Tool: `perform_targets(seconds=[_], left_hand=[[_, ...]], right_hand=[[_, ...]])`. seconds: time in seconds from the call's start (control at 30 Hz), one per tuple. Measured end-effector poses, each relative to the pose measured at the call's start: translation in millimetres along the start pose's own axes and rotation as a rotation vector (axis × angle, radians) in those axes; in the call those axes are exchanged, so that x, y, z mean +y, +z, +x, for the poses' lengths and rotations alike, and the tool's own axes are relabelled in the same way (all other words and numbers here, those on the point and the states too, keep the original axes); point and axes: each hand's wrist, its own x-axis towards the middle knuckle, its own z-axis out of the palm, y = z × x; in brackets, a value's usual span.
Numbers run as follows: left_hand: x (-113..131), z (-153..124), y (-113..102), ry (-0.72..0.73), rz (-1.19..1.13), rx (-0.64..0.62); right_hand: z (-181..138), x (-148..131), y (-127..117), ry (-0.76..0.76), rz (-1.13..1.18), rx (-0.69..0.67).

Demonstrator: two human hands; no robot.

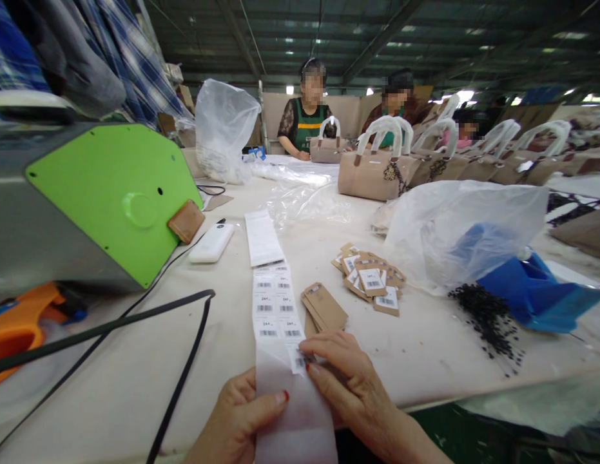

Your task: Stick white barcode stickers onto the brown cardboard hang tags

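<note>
Closest to me is the label strip (275, 309), its bare backing running down off the counter (425, 361) edge between my hands. My left hand (236, 419) has its grip closed on the strip's left edge, thumb on top, which keeps the paper flat and taut. My right hand (350, 380) has its grip pinched at the lowest barcode sticker (298, 359) on the strip's right side. I cannot tell whether its corner has lifted.

Just beyond my right fingers lies a stack of plain brown tags (323, 308), within easy reach. Further out is a loose pile of stickered tags (370, 278).

Far right sit black fasteners (488, 322) spilled beside a blue bag (536, 290). Left of my grip stands a green machine (111, 193). Co-workers sit far across behind handbags (372, 171).
</note>
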Motion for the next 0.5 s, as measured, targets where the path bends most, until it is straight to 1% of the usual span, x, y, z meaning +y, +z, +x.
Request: perform_targets(seconds=[0.07, 0.17, 0.33, 0.43, 0.5], left_hand=[[3.1, -4.8, -0.6, -0.033, -0.038, 0.024], [6.1, -10.4, -3.2, -0.072, -0.034, 0.067], [6.8, -12.6, -6.7, -0.128, 0.075, 0.104], [5.2, -12.8, -6.2, -0.115, 0.031, 0.101], [4.1, -13.3, -5.6, -0.122, -0.018, 0.091]], right_hand=[[0.5, -2.3, -2.0, 0.021, 0.008, -0.023], [0.6, -5.9, 1.0, 0.103, 0.114, -0.034], [-2.8, -5.7, 13.8, 0.248, 0.429, 0.041], [-6.8, -0.2, 22.5, 0.324, 0.626, 0.114], [-8.9, 2.9, 27.2, 0.335, 0.683, 0.156]])
